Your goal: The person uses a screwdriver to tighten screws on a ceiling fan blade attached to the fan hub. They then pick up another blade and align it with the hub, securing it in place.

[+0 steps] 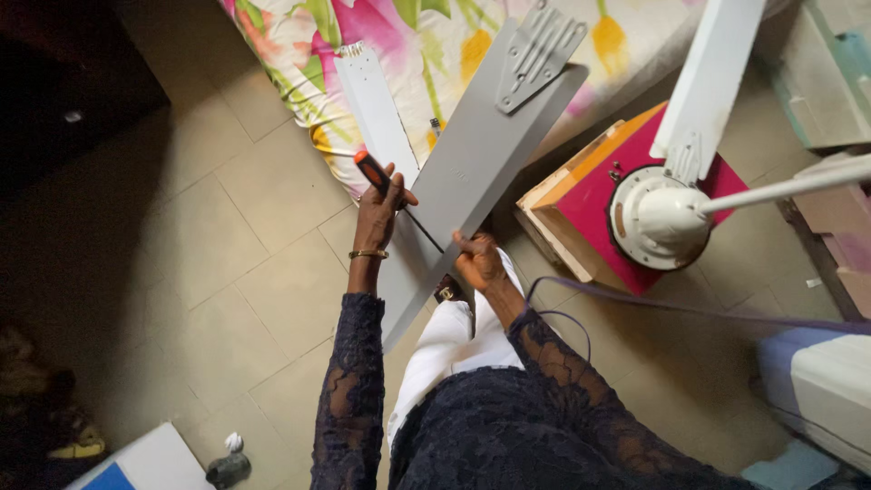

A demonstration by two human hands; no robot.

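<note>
My left hand (379, 210) grips a screwdriver (373, 172) with an orange and black handle, its thin shaft running down to the right. My right hand (477, 260) holds the lower edge of a long grey fan blade (472, 172), which slants up to the right and carries a metal bracket (537, 54) at its far end. A second, white blade (376, 113) lies behind it against the flowered bedding. To the right, the white fan motor (660, 218) with one blade attached (709, 77) rests on a red and orange wooden box (590, 204).
Flowered bedding (417, 45) fills the top centre. A white rod (789, 186) sticks out from the motor to the right. A thin cable (635, 304) loops across the tiled floor (227, 254). A white appliance (821, 381) sits at lower right, a white board (150, 463) at lower left.
</note>
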